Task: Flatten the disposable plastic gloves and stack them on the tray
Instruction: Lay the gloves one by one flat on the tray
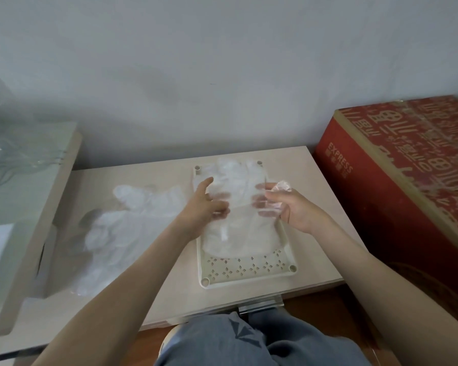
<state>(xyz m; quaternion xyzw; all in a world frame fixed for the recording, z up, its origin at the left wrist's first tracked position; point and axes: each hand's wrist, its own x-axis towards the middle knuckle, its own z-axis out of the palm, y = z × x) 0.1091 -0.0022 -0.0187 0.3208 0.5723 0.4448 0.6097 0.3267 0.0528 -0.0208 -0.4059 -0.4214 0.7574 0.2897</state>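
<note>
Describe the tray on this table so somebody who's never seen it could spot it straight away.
Find the big red box by the wall; the pale wooden table sits just left of it. On that table, nearest the box, lies a cream rectangular tray. Unlike the loose gloves to its left, it has star-shaped cutouts and round corner sockets.

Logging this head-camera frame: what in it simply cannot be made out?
Head view only:
Stack on the cream perforated plastic tray: the clear plastic glove held over it hides any count.
Fingertips of the left hand and right hand: blurred behind that film; the left's grip is unclear.
The loose pile of clear gloves left of the tray: blurred, uncountable.
The red printed cardboard box: cut off by the right edge.
</note>
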